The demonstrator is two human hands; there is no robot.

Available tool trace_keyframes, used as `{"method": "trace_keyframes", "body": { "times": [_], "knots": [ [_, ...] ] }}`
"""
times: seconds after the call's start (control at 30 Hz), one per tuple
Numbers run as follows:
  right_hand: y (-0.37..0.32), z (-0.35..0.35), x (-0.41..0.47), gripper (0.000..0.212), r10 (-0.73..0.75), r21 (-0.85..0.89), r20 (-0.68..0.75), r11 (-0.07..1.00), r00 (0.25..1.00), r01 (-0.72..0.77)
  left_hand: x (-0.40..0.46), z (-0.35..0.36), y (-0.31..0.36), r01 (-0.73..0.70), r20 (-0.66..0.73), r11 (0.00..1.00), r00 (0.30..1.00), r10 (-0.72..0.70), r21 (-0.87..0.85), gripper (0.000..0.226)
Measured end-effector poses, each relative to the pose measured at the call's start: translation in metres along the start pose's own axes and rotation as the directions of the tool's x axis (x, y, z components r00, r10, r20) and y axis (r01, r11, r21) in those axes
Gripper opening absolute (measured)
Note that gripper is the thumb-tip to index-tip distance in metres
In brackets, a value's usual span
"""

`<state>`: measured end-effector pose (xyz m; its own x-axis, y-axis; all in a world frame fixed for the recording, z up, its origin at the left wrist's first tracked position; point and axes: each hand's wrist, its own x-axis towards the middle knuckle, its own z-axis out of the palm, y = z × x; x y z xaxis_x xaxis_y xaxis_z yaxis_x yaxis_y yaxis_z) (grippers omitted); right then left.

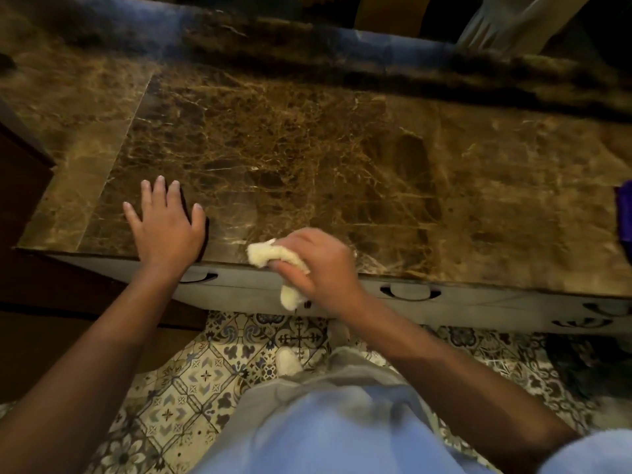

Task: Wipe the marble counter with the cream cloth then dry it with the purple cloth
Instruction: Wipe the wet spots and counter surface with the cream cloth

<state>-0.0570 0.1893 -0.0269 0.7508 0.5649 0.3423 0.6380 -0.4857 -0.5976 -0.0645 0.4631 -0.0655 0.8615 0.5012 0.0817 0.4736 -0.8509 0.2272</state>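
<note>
**Cream cloth at the front edge, purple one parked off to the side**

Still on the wipe stage, by the look of it. Right hand (319, 265) sitting right at the front edge of the marble counter (307, 148), fingers curled tight round the cream cloth (273, 256), bunched into a wad. One end poking out toward the left hand, on the stone; the other tail dangling below the edge, in front of the drawer front (478, 302) under the counter.

Left hand (166, 227) flat on the counter, a bit further along the same front edge. Fingers straight and spread, holding nothing, just bracing.

Purple cloth (624, 217) barely in shot, at the far right end of the counter, well apart from both hands. Untouched for now, so drying probably not started.

Tips for doing this bit properly, just opinion:
- Better to open the wad out some. More cloth on the stone, less knuckle.
- Long overlapping passes from the back of the counter toward the front edge, not random scrubbing.
- Worth tucking that dangling tail in, otherwise likely to drag along the drawer front and drip.
- Bracing palm will leave a print, so that patch needs a pass too.

Can't tell from the glare which parts of the counter are wet.
</note>
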Motion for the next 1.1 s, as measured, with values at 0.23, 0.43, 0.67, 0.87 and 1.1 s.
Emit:
{"method": "trace_keyframes", "body": {
  "times": [0.23, 0.43, 0.67, 0.87, 1.1],
  "knots": [
    [0.112, -0.126, -0.054, 0.034, 0.5, -0.261, -0.405, 0.739, 0.766, -0.62, -0.001, 0.001, 0.0, -0.028, 0.01, 1.0, 1.0, 0.028, -0.014, 0.058],
    [0.093, -0.064, -0.07, 0.039, 0.502, -0.49, -0.349, 0.622, 0.791, -0.611, -0.001, 0.005, 0.001, -0.032, -0.021, 0.999, 0.999, 0.032, -0.014, 0.059],
    [0.022, 0.019, -0.027, 0.034, 0.226, -0.367, -0.088, 0.898, 0.97, -0.243, -0.004, 0.003, 0.0, -0.041, -0.031, 0.998, 0.999, 0.04, -0.037, 0.057],
    [-0.01, 0.006, 0.01, 0.028, 0.213, 0.07, 0.198, 0.971, 0.957, -0.231, -0.015, -0.016, 0.002, -0.117, -0.079, 0.872, 0.993, 0.091, -0.474, 0.032],
    [-0.02, -0.108, 0.009, 0.02, 0.435, 0.797, 0.3, 0.375, 0.849, -0.474, -0.081, -0.084, 0.111, 0.08, 0.278, 0.431, 0.866, 0.417, -0.899, 0.076]
  ]
}}
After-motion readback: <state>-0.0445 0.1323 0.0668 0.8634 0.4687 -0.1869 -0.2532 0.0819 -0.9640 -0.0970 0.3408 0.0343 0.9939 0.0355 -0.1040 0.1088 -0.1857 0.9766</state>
